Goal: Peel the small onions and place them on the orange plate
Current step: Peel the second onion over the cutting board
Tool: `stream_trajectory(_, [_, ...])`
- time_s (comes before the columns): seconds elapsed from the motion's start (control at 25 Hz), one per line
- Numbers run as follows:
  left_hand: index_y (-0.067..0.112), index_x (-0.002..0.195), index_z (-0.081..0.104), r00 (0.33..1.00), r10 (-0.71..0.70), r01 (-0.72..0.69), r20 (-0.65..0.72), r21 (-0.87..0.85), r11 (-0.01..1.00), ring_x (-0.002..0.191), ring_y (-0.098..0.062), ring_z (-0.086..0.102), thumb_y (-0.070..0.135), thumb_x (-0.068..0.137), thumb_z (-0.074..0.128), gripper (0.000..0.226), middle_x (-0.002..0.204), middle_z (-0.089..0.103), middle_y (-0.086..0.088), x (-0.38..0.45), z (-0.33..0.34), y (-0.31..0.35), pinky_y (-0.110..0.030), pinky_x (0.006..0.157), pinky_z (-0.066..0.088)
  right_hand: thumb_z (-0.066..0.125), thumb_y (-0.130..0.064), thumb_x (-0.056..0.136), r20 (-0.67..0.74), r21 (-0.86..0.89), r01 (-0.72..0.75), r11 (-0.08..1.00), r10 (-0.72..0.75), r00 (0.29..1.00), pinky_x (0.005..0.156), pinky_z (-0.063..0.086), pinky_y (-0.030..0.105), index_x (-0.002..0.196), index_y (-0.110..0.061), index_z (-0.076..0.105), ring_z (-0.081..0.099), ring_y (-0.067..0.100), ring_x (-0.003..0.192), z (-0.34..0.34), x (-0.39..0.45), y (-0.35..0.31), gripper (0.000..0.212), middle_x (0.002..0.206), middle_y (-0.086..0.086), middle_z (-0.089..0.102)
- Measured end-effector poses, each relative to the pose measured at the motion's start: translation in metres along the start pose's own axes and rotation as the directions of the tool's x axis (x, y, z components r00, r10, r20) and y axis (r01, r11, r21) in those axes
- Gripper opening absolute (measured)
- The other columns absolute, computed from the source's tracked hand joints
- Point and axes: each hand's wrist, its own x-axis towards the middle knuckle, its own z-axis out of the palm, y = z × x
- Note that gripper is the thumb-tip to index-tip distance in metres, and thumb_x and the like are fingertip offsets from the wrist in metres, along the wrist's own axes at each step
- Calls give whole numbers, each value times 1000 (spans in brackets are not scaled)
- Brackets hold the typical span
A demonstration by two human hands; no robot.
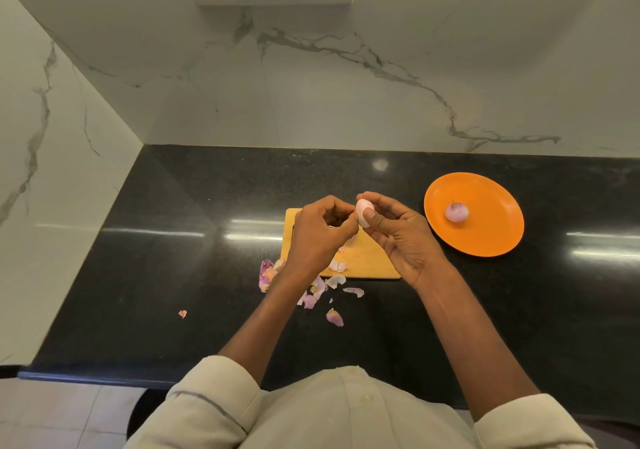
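Both hands, right and left, pinch an upright pale onion above the board.

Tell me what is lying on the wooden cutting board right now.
On the cutting board a few pale peel scraps show near its front edge. The left hand and right hand, holding an onion, cover much of the board, so anything beneath them cannot be seen.

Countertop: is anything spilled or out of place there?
Yes. Onion peels lie scattered on the black countertop off the near edge of the cutting board; one scrap sits apart, further left.
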Motion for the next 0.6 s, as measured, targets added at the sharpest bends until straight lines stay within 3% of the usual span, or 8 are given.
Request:
stream_trajectory(0.24, [5, 96, 80, 987, -158, 155, -7, -132, 979, 76, -26, 80, 14, 93, 83, 9, 83, 79, -11, 5, 0, 11, -51, 80, 68, 73, 6, 89, 12, -163, 22, 986, -20, 1000, 93, 61, 33, 116, -15, 79, 70, 20, 121, -3, 5, -1, 35, 121, 3, 78])
stream_trajectory(0.48, [-2, 96, 76, 971, -237, 222, -17, -295, 930, 80, -31, 80, 5, 92, 80, 10, 85, 78, -17, 4, 3, 15, -48, 81, 68, 70, 6, 89, 71, -82, 62, 995, -57, 996, 90, 61, 29, 121, -11, 75, 70, 21, 122, -4, 3, 1, 36, 126, 5, 76])
stream_trajectory(0.6, [-5, 110, 74, 953, -297, 285, 56, -492, 822, 88, -32, 80, 8, 99, 75, 18, 97, 79, -20, 5, -3, 14, -40, 86, 68, 70, -3, 87, 118, 38, 100, 994, -103, 988, 98, 60, 33, 127, -7, 70, 67, 23, 128, -5, 5, 0, 40, 135, 7, 71])
